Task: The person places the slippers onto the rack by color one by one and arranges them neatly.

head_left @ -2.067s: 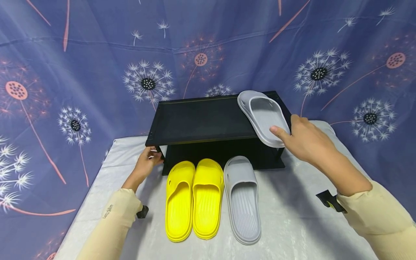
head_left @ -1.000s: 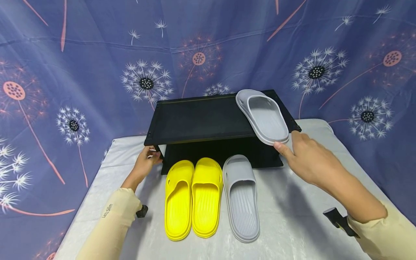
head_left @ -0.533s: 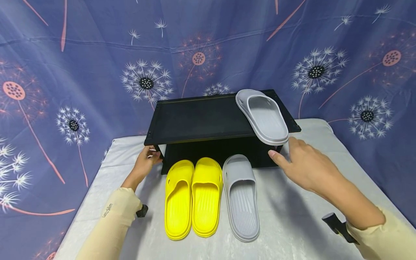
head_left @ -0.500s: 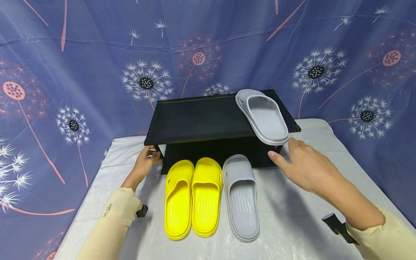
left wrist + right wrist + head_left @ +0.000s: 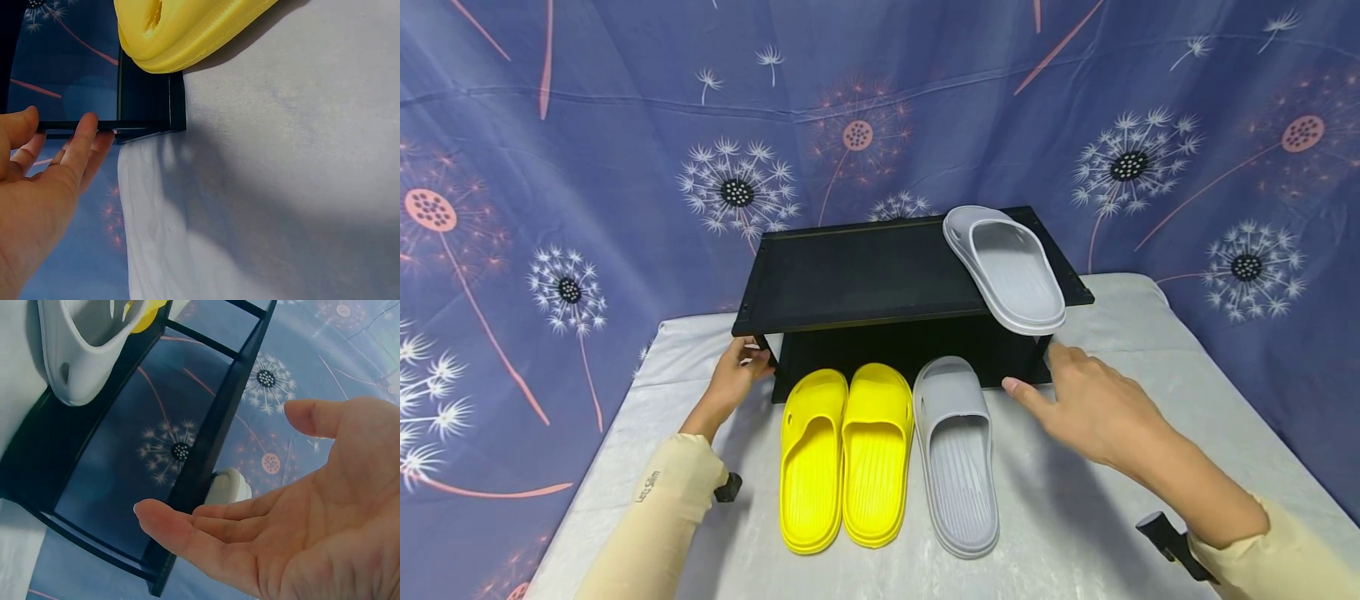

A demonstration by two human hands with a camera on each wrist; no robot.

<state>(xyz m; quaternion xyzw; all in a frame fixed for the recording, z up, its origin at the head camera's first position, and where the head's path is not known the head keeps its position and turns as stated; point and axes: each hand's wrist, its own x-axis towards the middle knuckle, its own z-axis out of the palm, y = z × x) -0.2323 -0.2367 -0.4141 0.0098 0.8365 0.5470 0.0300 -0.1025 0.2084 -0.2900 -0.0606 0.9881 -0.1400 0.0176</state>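
Observation:
A black two-tier shoe rack [image 5: 850,279] stands at the back. On the right of its top shelf lies a grey slipper [image 5: 1018,275], its heel reaching past the front edge. My left hand [image 5: 737,379] holds the rack's left side post, thumb and fingers about the thin bar in the left wrist view. My right hand [image 5: 1097,408] is empty, fingers extended, below and right of the rack's front right corner. Between the hands, a second grey slipper [image 5: 958,492] and two yellow slippers, the left one [image 5: 808,500] and the right one [image 5: 874,492], lie toes toward the rack.
White cloth [image 5: 1060,533] covers the table. A blue curtain [image 5: 925,100] with dandelion prints hangs behind and at both sides. The rack's lower shelf [image 5: 880,354] sits just beyond the slippers' toes.
My right hand has let go of the grey slipper on the top shelf and moved down, toward me. The left hand keeps its place on the rack.

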